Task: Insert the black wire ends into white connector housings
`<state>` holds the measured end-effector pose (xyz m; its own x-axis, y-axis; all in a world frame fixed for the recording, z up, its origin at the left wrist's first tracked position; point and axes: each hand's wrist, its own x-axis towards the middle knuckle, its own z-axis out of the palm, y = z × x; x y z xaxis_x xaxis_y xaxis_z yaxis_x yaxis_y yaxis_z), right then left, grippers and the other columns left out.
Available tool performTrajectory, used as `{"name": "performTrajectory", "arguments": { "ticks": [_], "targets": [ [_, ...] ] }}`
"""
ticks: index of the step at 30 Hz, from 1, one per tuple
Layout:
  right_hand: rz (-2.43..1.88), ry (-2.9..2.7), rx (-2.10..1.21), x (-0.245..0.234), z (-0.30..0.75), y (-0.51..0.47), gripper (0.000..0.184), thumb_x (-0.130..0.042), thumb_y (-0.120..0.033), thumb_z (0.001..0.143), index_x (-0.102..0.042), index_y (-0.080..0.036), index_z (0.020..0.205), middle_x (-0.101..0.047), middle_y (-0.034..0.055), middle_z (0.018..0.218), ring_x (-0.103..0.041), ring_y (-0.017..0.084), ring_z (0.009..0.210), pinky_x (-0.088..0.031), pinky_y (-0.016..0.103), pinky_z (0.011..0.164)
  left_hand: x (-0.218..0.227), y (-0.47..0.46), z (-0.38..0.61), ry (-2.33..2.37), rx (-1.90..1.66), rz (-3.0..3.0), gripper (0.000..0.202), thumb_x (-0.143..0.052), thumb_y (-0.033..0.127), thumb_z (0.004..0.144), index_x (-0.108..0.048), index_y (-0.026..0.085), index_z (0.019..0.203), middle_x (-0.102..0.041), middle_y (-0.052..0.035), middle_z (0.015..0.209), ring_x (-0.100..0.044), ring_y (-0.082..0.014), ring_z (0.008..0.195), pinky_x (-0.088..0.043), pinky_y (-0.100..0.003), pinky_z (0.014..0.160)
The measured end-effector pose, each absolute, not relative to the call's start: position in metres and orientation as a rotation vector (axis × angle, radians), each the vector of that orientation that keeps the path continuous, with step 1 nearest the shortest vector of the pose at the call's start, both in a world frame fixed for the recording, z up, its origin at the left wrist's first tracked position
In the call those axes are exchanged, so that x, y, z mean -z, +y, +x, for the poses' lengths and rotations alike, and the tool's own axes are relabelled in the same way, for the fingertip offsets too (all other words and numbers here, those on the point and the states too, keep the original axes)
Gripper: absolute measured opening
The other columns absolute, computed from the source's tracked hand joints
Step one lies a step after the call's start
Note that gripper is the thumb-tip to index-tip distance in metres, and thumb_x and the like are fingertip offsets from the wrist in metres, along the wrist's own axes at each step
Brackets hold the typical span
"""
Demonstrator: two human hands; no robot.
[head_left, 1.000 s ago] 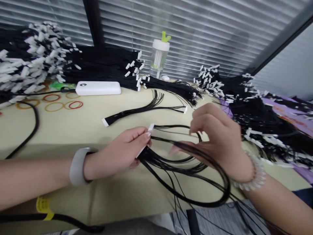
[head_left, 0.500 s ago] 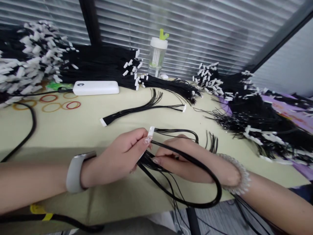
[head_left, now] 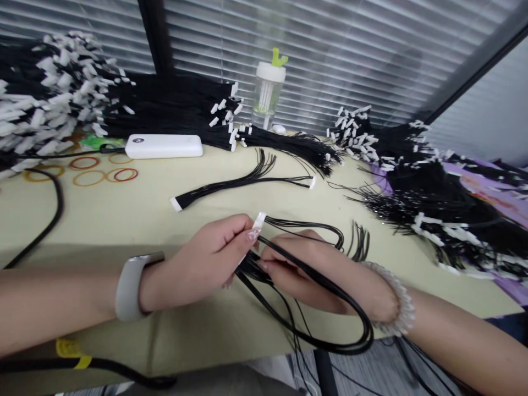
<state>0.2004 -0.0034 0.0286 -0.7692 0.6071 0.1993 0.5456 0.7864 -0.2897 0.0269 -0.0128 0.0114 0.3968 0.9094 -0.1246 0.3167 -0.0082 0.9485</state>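
My left hand point(head_left: 216, 253) is closed, thumb on top, around a white connector point(head_left: 259, 221) with black wires coming out of it. Those wires bend into a long black loop point(head_left: 358, 316) that hangs over the near table edge. Just right of the connector, my right hand point(head_left: 307, 267) pinches some of the black wires point(head_left: 253, 269) between thumb and fingers. Its other fingertips are partly hidden behind the loop. Beyond both hands lies another wire harness point(head_left: 223, 188), with a white connector at each end and loose wire ends.
A white power bank point(head_left: 164, 146) and several rubber bands point(head_left: 88, 177) lie at the left. Behind stands a bottle point(head_left: 268, 93) by the blinds. Heaps of black wires with white connectors point(head_left: 74, 93) line the back and the right side point(head_left: 437, 203). A thick black cable point(head_left: 111, 368) runs along the near left.
Both hands keep their grip on the connector and wires. The right hand's fingers have shifted slightly along the wires; the view has moved a little.
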Motion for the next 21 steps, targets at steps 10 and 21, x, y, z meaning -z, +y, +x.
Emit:
{"name": "performTrajectory", "arguments": {
  "ticks": [10,21],
  "targets": [
    [-0.974,-2.715,-0.319,-0.037,0.213,-0.003,0.013,-0.04,-0.005,0.063,-0.047,-0.015,0.059,-0.039,-0.0066,0.051,-0.029,0.003,0.048,-0.025,0.016,0.049,-0.011,-0.008,0.028,1.15,-0.747,1.397,0.029,-0.035,0.044,0.082,-0.042,0.019,0.068,-0.039,0.0067,0.048,-0.037,-0.0049,0.035,-0.03,-0.014,0.033],
    [-1.313,-2.29,-0.253,-0.067,0.253,0.034,0.01,-0.056,-0.023,0.07,-0.06,-0.014,0.067,-0.045,-0.0044,0.042,-0.032,0.002,0.036,-0.023,0.015,0.034,0.0,-0.002,0.027,1.135,-0.827,1.216,0.03,-0.039,0.047,0.079,-0.048,0.019,0.075,-0.041,0.0049,0.055,-0.035,-0.0046,0.036,-0.032,-0.016,0.034]
  ]
}}
